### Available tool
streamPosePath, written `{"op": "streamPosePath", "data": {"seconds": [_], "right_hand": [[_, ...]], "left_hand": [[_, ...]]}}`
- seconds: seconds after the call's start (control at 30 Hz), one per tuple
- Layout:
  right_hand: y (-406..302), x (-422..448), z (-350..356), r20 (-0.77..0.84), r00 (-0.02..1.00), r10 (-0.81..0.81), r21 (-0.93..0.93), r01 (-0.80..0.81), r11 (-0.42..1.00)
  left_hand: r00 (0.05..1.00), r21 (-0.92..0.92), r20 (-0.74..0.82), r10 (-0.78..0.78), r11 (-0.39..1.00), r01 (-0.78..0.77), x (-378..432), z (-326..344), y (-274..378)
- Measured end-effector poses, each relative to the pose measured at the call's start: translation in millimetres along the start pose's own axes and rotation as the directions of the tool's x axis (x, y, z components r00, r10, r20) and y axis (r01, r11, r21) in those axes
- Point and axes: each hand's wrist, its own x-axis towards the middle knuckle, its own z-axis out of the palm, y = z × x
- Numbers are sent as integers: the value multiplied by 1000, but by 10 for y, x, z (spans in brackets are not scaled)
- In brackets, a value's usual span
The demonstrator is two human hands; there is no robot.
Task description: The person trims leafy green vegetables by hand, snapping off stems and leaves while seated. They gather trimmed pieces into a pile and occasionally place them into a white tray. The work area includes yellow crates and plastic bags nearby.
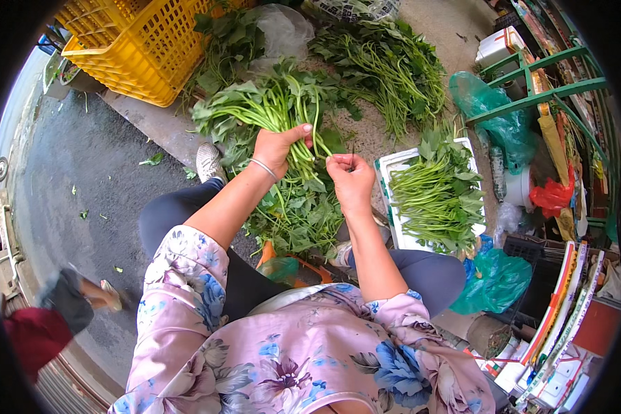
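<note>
My left hand [273, 150] is wrapped around a bunch of long-stemmed leafy greens [261, 109], its leaves pointing up and to the left. One pale green stem [318, 135] bends from the bunch to my right hand [353, 178], whose thumb and finger pinch its lower end. A thin dark piece shows at the right fingers, too small to identify. Below both hands, loose leafy greens [302, 220] lie heaped between my legs. To the right, a white foam box [386, 204] holds neatly laid greens [434, 194], stems side by side.
A larger heap of greens [388, 67] lies ahead, near a clear plastic bag [284, 31]. Yellow plastic crates [150, 57] stand at upper left. A green metal frame [543, 95] and green plastic bags [497, 282] are at right. A person [57, 315] is on the road at left.
</note>
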Motion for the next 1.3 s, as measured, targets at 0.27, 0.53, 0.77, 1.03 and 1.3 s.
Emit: {"op": "streamPosePath", "data": {"seconds": [0.27,0.53,0.77,1.03,1.3], "right_hand": [[-197,10,-250,520,757,397,74,-502,861],[-282,186,-360,742,472,475,-76,-645,760],[76,116,-484,579,656,484,-295,-385,875],[1139,-77,-1012,317,686,654,-768,-219,602],[-15,64,-141,184,942,281,-199,-244,949]], "left_hand": [[999,142,-4,45,989,-44,63,-92,-35],[974,399,123,189,889,-223,10,-2,57],[973,706,160,169,669,-232,-163,80,131],[961,330,91,263,902,-278,111,72,105],[960,428,57,274,862,-271,-76,38,-11]]}}
